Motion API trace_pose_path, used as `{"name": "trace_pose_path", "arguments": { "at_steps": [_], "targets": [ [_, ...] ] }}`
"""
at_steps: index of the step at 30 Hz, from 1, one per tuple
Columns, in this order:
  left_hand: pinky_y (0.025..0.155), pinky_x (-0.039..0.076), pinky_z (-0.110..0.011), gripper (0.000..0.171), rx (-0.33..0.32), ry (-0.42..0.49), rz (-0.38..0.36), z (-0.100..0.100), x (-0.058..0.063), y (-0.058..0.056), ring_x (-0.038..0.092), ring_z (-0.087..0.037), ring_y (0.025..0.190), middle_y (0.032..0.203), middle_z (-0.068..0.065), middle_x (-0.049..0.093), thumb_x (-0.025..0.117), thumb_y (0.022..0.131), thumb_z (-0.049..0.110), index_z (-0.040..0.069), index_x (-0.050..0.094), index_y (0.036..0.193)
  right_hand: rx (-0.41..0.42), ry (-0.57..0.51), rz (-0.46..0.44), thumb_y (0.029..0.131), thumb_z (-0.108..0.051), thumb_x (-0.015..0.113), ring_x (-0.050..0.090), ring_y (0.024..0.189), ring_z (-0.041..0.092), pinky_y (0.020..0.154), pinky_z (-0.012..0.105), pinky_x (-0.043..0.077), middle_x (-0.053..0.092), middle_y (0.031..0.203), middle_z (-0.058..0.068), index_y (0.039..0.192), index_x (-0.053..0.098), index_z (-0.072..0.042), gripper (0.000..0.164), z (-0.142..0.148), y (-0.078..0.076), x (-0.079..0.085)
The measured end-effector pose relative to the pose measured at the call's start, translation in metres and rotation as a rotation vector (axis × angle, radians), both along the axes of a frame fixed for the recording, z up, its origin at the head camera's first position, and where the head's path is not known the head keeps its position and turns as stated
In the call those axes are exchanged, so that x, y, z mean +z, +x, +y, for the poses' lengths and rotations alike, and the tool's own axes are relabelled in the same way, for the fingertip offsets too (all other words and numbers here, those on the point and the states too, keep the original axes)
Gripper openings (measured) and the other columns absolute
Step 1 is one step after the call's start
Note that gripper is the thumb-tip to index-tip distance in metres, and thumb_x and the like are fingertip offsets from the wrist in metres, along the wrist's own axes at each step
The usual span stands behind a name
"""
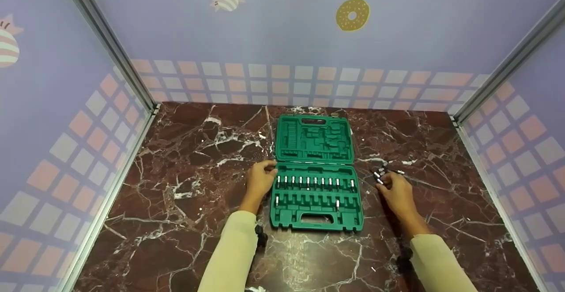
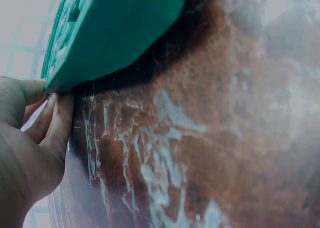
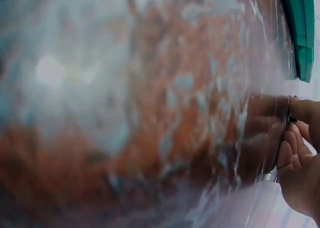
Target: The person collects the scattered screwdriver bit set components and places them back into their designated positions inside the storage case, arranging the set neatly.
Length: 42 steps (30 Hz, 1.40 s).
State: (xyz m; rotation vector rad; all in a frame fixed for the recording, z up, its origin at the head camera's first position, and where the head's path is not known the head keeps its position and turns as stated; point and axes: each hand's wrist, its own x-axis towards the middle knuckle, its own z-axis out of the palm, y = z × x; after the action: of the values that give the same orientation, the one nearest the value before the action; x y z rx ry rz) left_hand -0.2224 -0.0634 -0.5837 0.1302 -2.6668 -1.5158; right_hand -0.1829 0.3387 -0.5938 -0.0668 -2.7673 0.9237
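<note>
Left hand on an open green case, right hand at loose bits on the table.
The left hand [image 1: 260, 178] pinches the left edge of the green case [image 1: 282, 215] between thumb and fingers; the case lies open on the dark marbled table [image 1: 198, 173], a row of metal bits [image 1: 308, 181] in its near half and two more below; right of it, the right hand [image 1: 397, 192] touches the loose bits [image 1: 378, 175], fingertips close together, whether pinching one I cannot tell.

Case [image 1: 284, 218] on tbl [image 1: 198, 234], bits [image 1: 308, 180] in tray [image 1: 289, 213], lid [image 1: 295, 121] at tray's 12 o'clk; your L hand [image 1: 260, 179] at case's 9, loose bits [image 1: 378, 177] at 3, R hand [image 1: 399, 195] at their 5
</note>
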Motion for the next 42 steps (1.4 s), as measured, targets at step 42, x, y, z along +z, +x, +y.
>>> {"name": "trace_pose_path", "arguments": {
  "at_steps": [42],
  "targets": [
    [0.084, 0.058, -0.045, 0.02, 0.016, 0.006, 0.028, 0.001, 0.0, -0.001, 0.072, -0.026, 0.094, 0.101, -0.008, 0.078, 0.074, 0.095, 0.009, 0.011, 0.08, 0.114, 0.065, -0.025, 0.07, 0.091, -0.002, 0.076, 0.069, 0.09, 0.033, 0.082, 0.047, 0.053, 0.073, 0.097, 0.017, 0.101, 0.071, -0.001, 0.011, -0.007, 0.004, 0.017]
  ]
}}
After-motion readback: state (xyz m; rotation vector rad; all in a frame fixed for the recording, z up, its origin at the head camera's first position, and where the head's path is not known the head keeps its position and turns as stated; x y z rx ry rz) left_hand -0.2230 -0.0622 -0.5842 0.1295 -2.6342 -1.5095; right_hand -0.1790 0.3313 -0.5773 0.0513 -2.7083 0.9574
